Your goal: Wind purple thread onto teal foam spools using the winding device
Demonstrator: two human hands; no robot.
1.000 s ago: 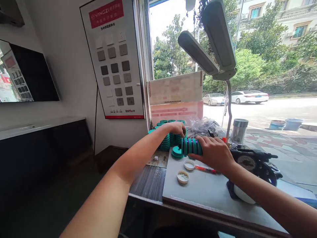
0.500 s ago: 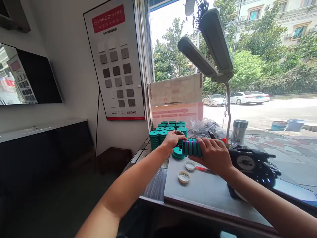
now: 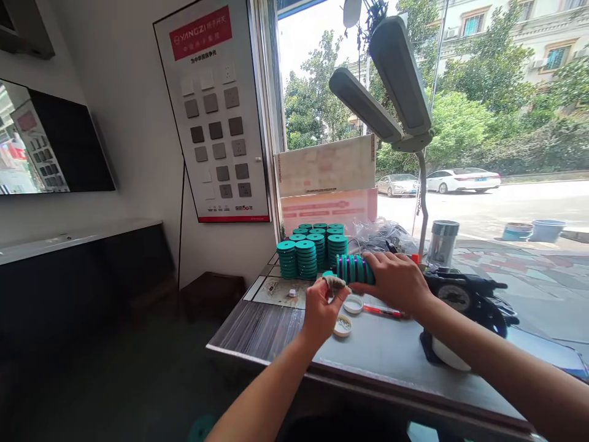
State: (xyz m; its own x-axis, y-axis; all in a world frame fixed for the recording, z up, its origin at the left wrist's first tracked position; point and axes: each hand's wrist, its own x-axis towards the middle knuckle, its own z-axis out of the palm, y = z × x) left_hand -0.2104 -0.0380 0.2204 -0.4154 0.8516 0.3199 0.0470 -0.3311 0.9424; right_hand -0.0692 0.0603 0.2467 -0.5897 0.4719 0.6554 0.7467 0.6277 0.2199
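My right hand (image 3: 398, 279) is wrapped round the near end of a row of green spools (image 3: 350, 269), which carry purple windings and lie on their side. Below and left of that row is my left hand (image 3: 324, 307), thumb and finger curled in a pinch; whatever they hold, if anything, is too small to make out. A greyish wrap (image 3: 334, 283) covers one of its fingers. Under my hands lie a small round dish with tiny pieces (image 3: 343, 326), a white ring-shaped lid (image 3: 353, 305) and a red pen-like tool (image 3: 384, 312).
Stacks of green spools (image 3: 306, 258) stand at the back left of the table. A black machine (image 3: 460, 301) sits to the right, below a two-headed lamp (image 3: 405, 80). A clear canister (image 3: 442, 244) and crumpled plastic (image 3: 386, 236) are near the window.
My left hand has come down and toward me, away from the end of the spool row. My right hand stays on the spools.
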